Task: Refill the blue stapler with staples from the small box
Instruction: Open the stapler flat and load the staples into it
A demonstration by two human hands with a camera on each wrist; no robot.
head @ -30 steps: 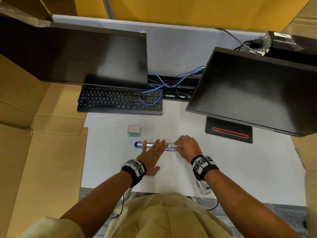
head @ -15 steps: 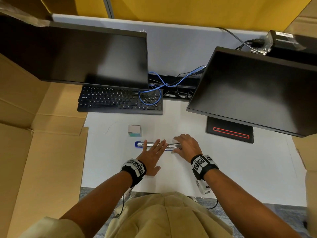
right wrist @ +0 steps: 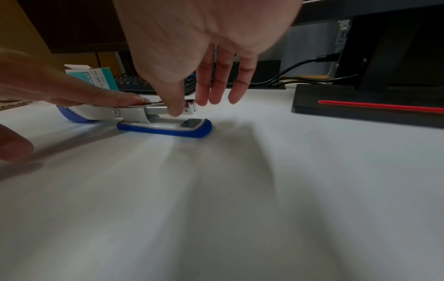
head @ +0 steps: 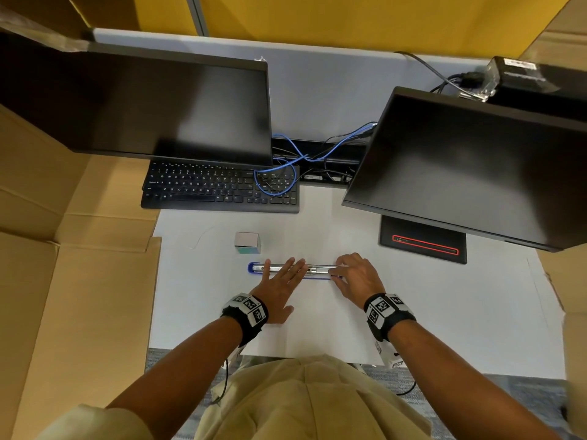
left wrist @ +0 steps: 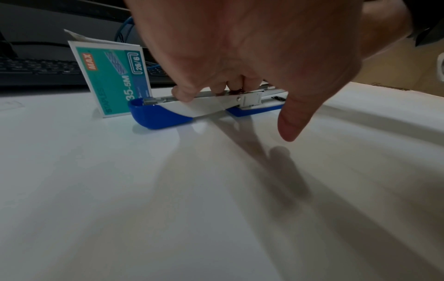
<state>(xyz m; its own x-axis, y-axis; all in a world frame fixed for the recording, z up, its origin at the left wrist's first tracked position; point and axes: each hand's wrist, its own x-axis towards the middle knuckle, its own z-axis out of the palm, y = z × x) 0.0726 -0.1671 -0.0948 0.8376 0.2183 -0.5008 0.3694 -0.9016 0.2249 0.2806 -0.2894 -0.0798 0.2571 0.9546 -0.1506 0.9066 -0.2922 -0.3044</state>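
Observation:
The blue stapler (head: 254,267) lies opened out flat on the white table, its cover to the left and its base (right wrist: 165,129) to the right. My left hand (head: 286,269) presses straight fingers down on the opened cover and rail (left wrist: 204,106), thumb held off to the side. My right hand (head: 341,272) is at the stapler's right end. Its thumb (right wrist: 175,111) touches the front of the metal magazine, and its other fingers (right wrist: 216,91) hang nearly straight just behind. The small teal staple box (head: 247,243) stands right behind the stapler's left end (left wrist: 115,79), flap open.
A black keyboard (head: 219,188) lies beyond the box under the left monitor (head: 158,106). The right monitor's base (head: 422,242) with a red line sits to the right of my right hand. Cardboard sheets (head: 79,296) flank the table. Blue cables (head: 286,173) trail behind.
My right hand has shifted slightly at the stapler's right end. The left hand, the stapler and the box have stayed in place.

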